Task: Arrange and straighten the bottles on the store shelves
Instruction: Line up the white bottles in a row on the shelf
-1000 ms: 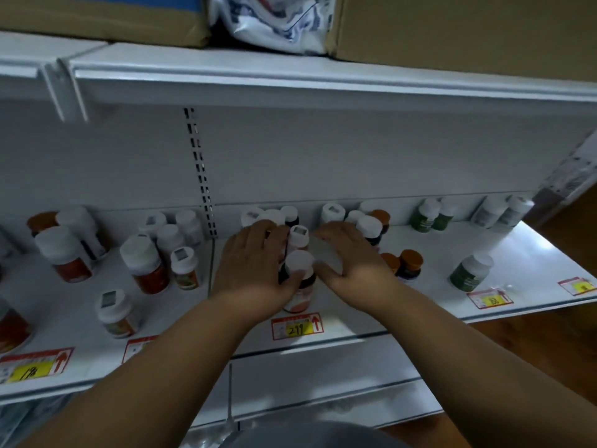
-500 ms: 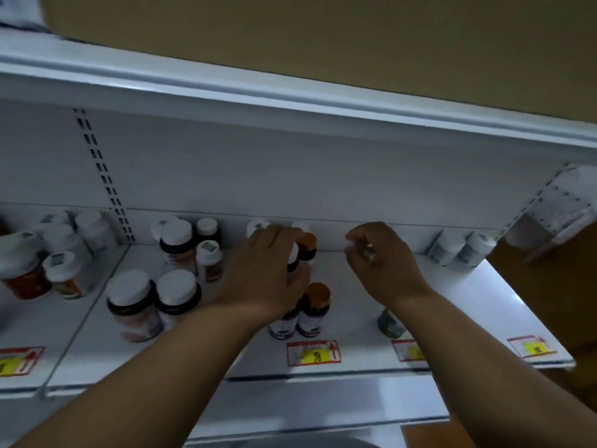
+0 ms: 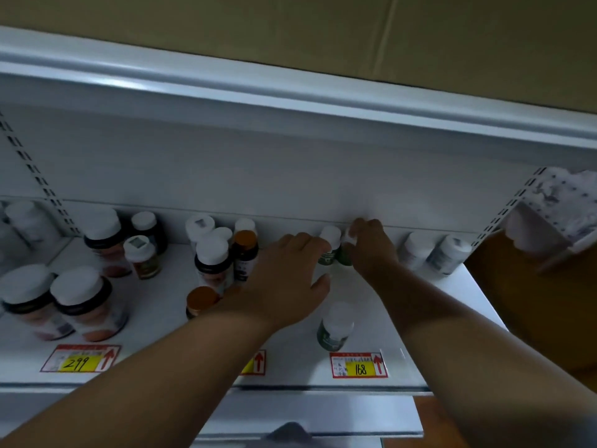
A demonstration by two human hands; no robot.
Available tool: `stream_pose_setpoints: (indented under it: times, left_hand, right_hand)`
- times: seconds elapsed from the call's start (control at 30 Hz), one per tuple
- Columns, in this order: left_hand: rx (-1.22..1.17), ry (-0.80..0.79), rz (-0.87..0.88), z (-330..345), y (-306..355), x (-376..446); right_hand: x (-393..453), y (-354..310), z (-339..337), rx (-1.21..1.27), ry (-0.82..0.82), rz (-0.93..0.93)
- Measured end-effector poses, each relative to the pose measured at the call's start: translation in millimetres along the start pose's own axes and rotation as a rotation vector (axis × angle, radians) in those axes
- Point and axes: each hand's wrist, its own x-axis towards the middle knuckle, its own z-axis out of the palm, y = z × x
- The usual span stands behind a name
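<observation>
Both bare forearms reach forward; the left hand [image 3: 287,279] lies palm-down with fingers extended, the right hand [image 3: 371,247] has curled fingers.

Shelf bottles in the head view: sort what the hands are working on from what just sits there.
In hand:
left hand touching a green white-capped bottle
right hand gripping a second green bottle at the back

Just sitting:
front green bottle
orange-capped bottle
168 price tag
cardboard box above
</observation>
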Motion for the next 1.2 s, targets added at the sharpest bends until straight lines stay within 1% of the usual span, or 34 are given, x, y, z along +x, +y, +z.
stream_pose_setpoints:
  times: [0.1, 0.17, 0.23, 0.33, 0.37, 0.47, 0.53, 0.6, 0.7, 0.8, 0.9, 0.97, 1.1, 1.2]
  left_hand:
    - [0.002, -0.01, -0.001, 6.4, 2.2, 1.8]
    - [-0.024, -0.014, 0.02, 11.3, 1.5, 0.6]
    - [-0.063, -0.053, 0.039, 16.2, 0.2, -2.5]
    - [-0.111, -0.101, 0.044, 23.1, 1.9, -6.2]
    - [-0.118, -0.124, 0.042, 25.0, 4.1, -7.7]
    - [-0.107, -0.237, 0.044, 32.3, 12.7, -8.3]
    - [-0.051, -0.342, 0.033, 39.0, 18.5, -9.8]
    - [-0.024, -0.417, 0.024, 47.8, 23.2, -11.8]
    - [0.017, -0.459, 0.008, 60.0, 29.5, -12.1]
    - [0.049, -0.448, -0.062, 67.7, 35.5, -11.0]
    - [0.077, -0.408, -0.093, 73.1, 40.3, -13.5]
    - [0.067, -0.404, -0.125, 75.3, 41.7, -13.8]
    - [0.042, -0.402, -0.158, 75.0, 40.1, -12.9]
    - [0.071, -0.379, -0.178, 75.5, 40.4, -12.2]
  right_hand:
    - [1.9, 2.6, 0.5, 0.018, 0.034, 0.023]
    - [-5.8, 8.9, -4.0, 0.113, 0.041, 0.059]
    - [-18.6, 17.9, -11.9, 0.195, 0.095, 0.111]
    - [-41.2, 30.8, -25.7, 0.25, 0.161, 0.136]
    - [-49.6, 33.0, -29.7, 0.333, 0.176, 0.16]
    - [-70.1, 36.9, -39.7, 0.693, 0.205, 0.233]
    - [-84.0, 38.0, -42.0, 0.783, 0.151, 0.213]
    - [-96.2, 41.0, -38.5, 0.708, 0.128, 0.191]
    - [-110.3, 45.9, -26.1, 0.476, 0.083, 0.141]
    - [-123.4, 48.4, -9.2, 0.488, -0.02, 0.067]
    - [-139.6, 50.7, 3.9, 0.46, -0.134, -0.109]
    - [-143.9, 57.1, 11.5, 0.433, -0.221, -0.188]
    - [-140.0, 66.1, 13.2, 0.358, -0.258, -0.31]
    - [-136.3, 67.2, 13.4, 0.292, -0.248, -0.358]
